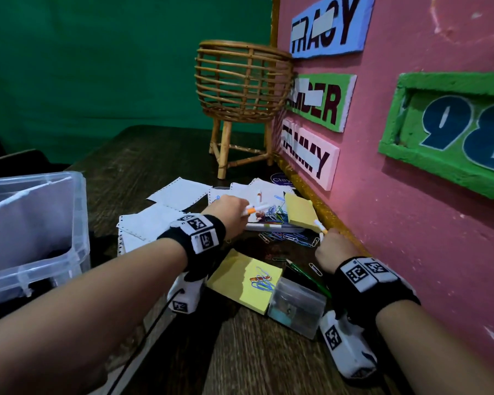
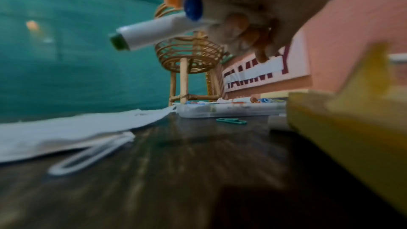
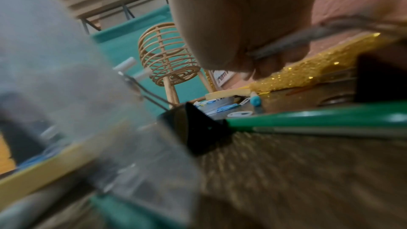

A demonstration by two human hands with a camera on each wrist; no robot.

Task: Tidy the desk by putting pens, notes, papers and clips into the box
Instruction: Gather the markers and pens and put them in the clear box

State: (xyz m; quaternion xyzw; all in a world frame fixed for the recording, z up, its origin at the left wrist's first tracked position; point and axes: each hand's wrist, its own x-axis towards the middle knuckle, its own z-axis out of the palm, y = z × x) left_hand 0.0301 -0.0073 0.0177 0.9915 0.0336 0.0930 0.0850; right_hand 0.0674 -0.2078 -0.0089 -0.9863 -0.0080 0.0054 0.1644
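My left hand (image 1: 234,213) grips several white marker pens (image 1: 255,208) above the pile of coloured paper clips (image 1: 274,216); in the left wrist view green, blue and orange pen ends (image 2: 152,32) stick out of the fist. My right hand (image 1: 332,248) is curled round a white and orange pen (image 1: 320,227) close to the pink wall. A clear plastic box (image 1: 32,235) stands at the left. White papers (image 1: 166,206) and yellow sticky note pads (image 1: 300,212) (image 1: 240,280) lie on the dark wooden desk (image 1: 254,360). A green pen (image 1: 308,276) lies near my right wrist.
A rattan basket stand (image 1: 241,89) stands at the back by the pink wall (image 1: 411,195) with name signs. A small clear case (image 1: 295,307) sits beside the near note pad. A flat clear tray (image 2: 231,111) holds clips and a pen. A green curtain hangs behind.
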